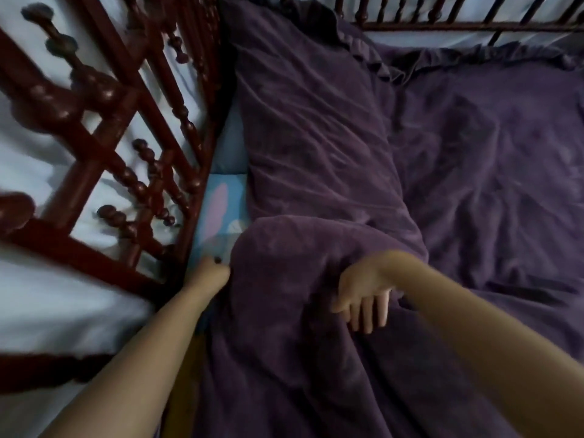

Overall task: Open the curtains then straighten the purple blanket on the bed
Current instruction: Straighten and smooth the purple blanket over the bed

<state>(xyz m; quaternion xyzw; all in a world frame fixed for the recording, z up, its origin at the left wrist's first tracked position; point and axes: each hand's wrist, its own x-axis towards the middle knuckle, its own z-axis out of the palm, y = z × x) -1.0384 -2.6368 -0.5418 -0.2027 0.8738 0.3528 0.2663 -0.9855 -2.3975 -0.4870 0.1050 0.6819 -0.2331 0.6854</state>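
1. The purple blanket covers most of the bed, running lengthwise from the near edge to the far rail. It lies fairly flat on the right and is heaped into a long rumpled ridge on the left, beside the dark red wooden bed frame.

2. A strip of light blue sheet shows between that ridge and the frame — the blanket falls short of the left side there.

3. The left hand sits at the blanket's left edge, right against the frame, fingers curled into the cloth. It looks to be gripping the edge, though the fingertips are buried in the fold.

4. The right hand lies on top of the near bulge of the ridge, to the right of the left hand. Its fingers are nearly straight and point back toward the near side — pressing or resting, not closed round anything that I can see.

5. Both forearms reach in from the near side, the left one along the frame.

6. As I judge it, the slack lies far of both hands, so smoothing means drawing the edge left toward the frame; the left hand is the nearer.
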